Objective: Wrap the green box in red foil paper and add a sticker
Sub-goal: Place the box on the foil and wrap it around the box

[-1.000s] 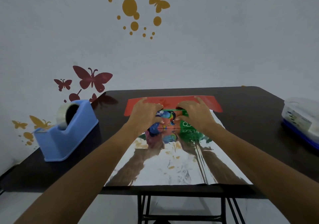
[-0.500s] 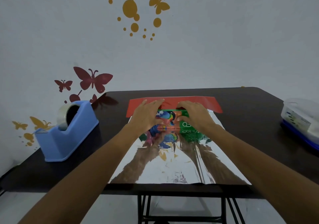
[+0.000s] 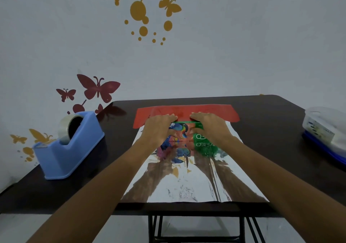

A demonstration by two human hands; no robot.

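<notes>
Dark table [image 3: 271,123] against a white wall; both hands on the box [image 3: 182,132] at frame centre.
Box sits on the foil [image 3: 187,183], silver side up, with a red strip showing behind the box. Left hand [image 3: 159,128] and right hand [image 3: 209,126] lie flat over the box top, fingers straight, tips reaching the red strip, nothing pinched. Blue tape dispenser [image 3: 71,149] at left, plastic container [image 3: 325,130] at right edge.
</notes>
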